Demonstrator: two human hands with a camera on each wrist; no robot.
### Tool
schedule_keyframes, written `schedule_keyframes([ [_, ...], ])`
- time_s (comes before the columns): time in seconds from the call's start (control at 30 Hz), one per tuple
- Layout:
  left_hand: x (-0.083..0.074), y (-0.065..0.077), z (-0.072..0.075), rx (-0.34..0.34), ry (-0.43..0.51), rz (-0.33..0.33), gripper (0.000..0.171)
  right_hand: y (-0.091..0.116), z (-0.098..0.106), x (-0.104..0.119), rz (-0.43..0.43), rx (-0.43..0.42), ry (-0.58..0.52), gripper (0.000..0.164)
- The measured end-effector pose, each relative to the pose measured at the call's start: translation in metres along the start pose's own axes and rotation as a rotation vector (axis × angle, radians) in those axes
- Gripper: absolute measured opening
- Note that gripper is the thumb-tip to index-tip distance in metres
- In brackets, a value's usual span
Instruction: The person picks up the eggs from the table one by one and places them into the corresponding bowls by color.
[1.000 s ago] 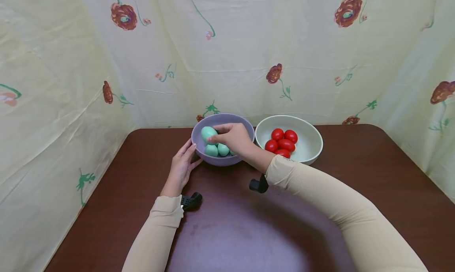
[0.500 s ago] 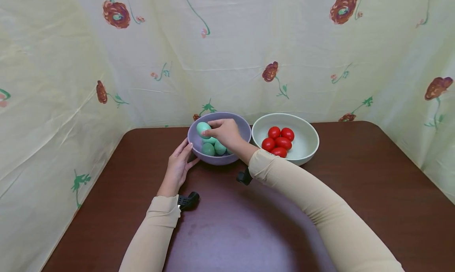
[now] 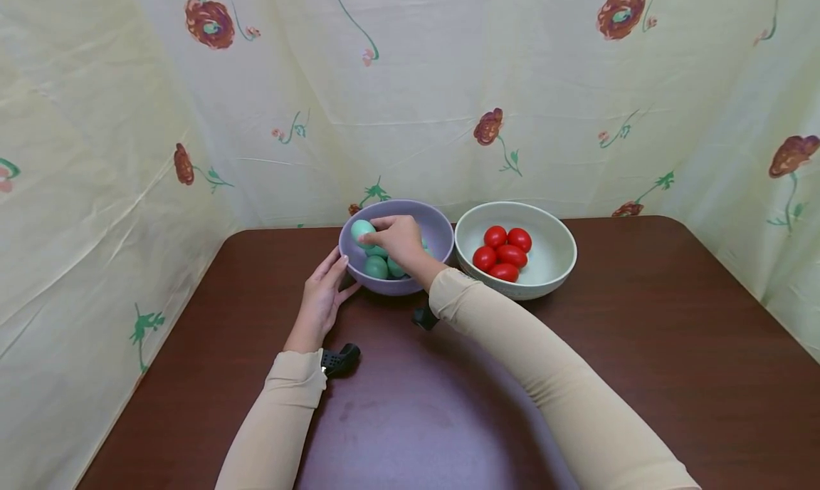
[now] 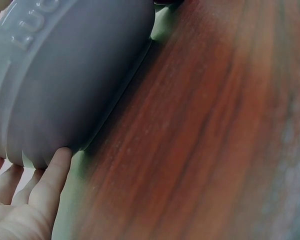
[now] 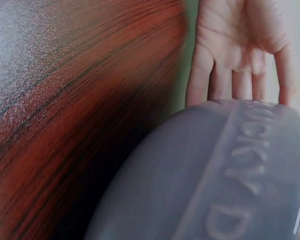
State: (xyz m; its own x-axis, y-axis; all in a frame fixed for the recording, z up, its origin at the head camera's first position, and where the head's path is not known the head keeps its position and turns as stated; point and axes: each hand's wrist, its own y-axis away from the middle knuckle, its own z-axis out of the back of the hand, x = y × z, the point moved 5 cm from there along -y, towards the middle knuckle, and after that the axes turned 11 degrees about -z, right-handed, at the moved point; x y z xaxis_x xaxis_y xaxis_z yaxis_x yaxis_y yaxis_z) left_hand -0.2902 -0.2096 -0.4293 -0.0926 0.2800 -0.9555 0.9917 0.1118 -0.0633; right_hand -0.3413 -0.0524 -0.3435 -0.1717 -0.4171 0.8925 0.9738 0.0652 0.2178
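A purple bowl (image 3: 435,226) stands near the table's back edge, with several pale green eggs (image 3: 376,266) in it. My right hand (image 3: 400,241) reaches over it and pinches one green egg (image 3: 362,231) between thumb and fingers, inside the bowl's left side. Straight fingers of my left hand (image 3: 320,301) rest against the bowl's outer left wall. The left wrist view shows fingertips (image 4: 60,160) low on the bowl's side (image 4: 80,75). In the right wrist view the bowl (image 5: 190,170), with raised letters, hides my right hand; my left hand (image 5: 235,55) shows behind it.
A pale green-white bowl (image 3: 554,255) stands close to the purple bowl's right side, with several glossy red egg-shaped things (image 3: 512,256) in it. Both are on a dark brown wooden table (image 3: 640,319). A flowered cloth (image 3: 410,84) hangs behind the table's back edge.
My right hand has moved a little left and farther back with the egg, and its forearm has swung left, uncovering more of the pale bowl. My left hand stays at the purple bowl.
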Motion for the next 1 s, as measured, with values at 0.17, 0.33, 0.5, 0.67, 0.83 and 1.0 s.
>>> schedule_keyframes([
  [0.17,0.000,0.000,0.001,-0.006,0.011,0.003,0.057,-0.002,-0.008,0.000,0.014,0.026,0.005,0.045],
  [0.33,0.000,0.000,0.000,-0.006,0.011,0.002,0.058,-0.002,-0.013,-0.001,0.046,0.015,0.040,0.047],
  [0.5,-0.001,0.001,-0.001,-0.002,0.015,-0.003,0.057,-0.004,-0.016,-0.003,0.054,-0.005,0.075,0.048],
  [0.67,-0.001,0.002,-0.001,-0.005,0.013,0.003,0.057,-0.003,-0.020,-0.004,0.064,0.000,0.117,0.049],
  [0.83,-0.002,0.003,-0.002,-0.005,0.012,0.003,0.057,-0.003,-0.023,-0.006,0.069,0.004,0.111,0.048],
  [1.0,-0.002,0.002,-0.003,-0.005,0.023,-0.003,0.056,-0.004,-0.023,-0.006,0.086,0.006,0.109,0.049],
])
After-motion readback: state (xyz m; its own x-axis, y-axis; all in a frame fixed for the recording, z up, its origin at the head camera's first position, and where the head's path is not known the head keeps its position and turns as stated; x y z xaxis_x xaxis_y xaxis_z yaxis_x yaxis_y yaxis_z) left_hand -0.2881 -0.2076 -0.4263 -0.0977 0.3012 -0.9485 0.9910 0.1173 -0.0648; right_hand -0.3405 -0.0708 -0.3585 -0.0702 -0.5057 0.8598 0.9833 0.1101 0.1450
